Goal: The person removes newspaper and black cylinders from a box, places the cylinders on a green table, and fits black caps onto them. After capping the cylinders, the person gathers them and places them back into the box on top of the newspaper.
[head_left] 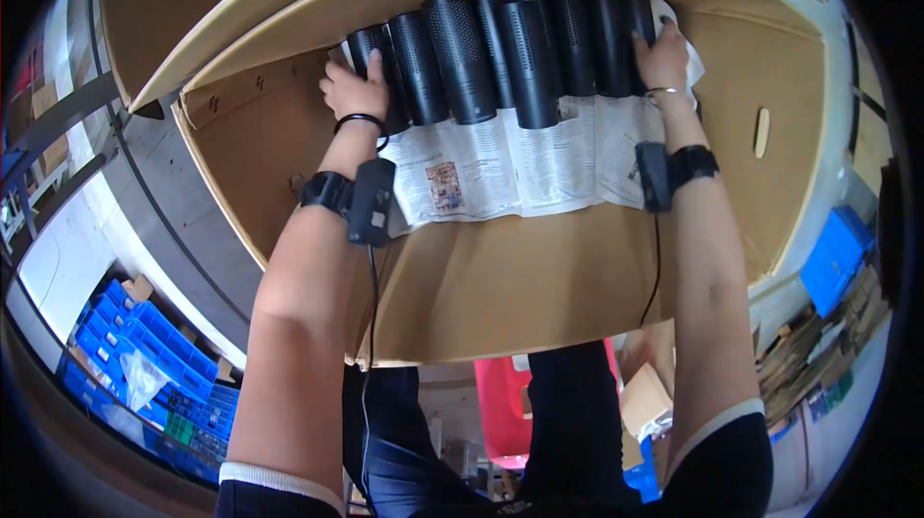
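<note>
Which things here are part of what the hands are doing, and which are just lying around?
In hand:
left hand
right hand
row of black perforated cylinders
newspaper sheets
cardboard box

Lying about:
blue plastic bins
red chair

Both bare arms are reaching forward and up from the lower edge, hands set wide apart.

The left hand point(356, 90) is lying palm down with its fingers point(373, 64) curled forward, a thin dark band and a black strapped device sitting on its wrist, a cable trailing down the forearm. The right hand point(662, 61) is pressing flat, fingers point(664, 32) pointing ahead, a slim bracelet and a matching strapped device riding on its wrist. Both elbows are nearly straight, short dark sleeves with pale cuffs showing at the upper arms.
</note>
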The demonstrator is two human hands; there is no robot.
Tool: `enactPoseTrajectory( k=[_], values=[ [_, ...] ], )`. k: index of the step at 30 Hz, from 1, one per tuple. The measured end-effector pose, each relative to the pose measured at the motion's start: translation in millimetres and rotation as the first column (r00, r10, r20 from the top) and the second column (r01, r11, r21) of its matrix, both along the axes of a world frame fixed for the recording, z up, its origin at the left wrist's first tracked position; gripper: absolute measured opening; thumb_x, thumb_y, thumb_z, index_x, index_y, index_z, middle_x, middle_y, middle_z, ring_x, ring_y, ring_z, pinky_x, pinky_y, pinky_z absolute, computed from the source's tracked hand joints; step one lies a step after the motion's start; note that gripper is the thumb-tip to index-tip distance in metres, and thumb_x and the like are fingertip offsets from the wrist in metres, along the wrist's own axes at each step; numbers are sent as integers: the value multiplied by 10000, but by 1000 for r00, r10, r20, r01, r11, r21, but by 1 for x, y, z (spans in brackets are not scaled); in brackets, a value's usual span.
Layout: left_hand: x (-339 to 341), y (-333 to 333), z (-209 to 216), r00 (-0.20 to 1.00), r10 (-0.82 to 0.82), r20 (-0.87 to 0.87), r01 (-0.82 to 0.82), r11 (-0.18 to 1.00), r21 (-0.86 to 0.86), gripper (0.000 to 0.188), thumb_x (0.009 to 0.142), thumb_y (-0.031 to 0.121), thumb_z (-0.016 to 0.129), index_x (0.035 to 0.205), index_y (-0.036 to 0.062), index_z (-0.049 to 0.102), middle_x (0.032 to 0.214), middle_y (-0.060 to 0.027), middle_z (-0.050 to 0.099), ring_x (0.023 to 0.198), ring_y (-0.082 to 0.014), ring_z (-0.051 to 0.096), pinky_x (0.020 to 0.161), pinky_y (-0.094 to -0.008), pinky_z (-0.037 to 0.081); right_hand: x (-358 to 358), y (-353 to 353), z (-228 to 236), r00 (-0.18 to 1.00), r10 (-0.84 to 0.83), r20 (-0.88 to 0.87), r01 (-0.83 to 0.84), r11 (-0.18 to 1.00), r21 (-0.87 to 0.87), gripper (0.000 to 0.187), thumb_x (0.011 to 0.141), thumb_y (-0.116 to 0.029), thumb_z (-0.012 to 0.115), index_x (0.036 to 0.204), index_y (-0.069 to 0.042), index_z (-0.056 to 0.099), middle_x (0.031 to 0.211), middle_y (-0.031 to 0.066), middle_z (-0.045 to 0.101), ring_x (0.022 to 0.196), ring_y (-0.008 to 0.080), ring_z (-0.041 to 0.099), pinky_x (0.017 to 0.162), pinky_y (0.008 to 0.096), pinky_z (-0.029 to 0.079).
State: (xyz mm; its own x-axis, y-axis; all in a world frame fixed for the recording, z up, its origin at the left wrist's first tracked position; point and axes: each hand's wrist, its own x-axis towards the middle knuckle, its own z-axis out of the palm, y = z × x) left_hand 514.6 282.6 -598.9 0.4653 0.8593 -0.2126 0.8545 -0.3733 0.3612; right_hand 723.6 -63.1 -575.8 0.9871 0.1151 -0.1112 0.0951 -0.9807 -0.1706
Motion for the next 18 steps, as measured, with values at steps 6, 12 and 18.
enactPoseTrajectory(
  k=[6,12,18],
  values=[
    [-30,18,-37,960,-79,270,151,954,-258,582,840,356,702,1194,-54,488,1078,-165,603,984,-216,578,868,-321,453,8,-29,-22,962,81,-260,1,954,300,645,782,-403,699,1218,40,527,1108,272,617,1027,360,612,895,384,467],
    [-23,-26,29,846,427,320,65,512,-857,547,851,313,696,1270,14,511,1099,-46,564,947,-125,525,840,-270,402,-39,9,29,895,211,-393,3,878,480,745,828,-477,653,1361,-4,435,1205,222,572,1051,283,593,943,337,435],
    [2,-21,14,944,249,215,35,574,-818,1062,646,562,796,1402,39,264,1159,-137,506,994,-214,509,881,-370,404,-15,12,0,777,-40,-629,374,832,409,1074,675,-553,775,1424,35,277,1268,214,522,1162,262,523,969,319,428]
  ],
)
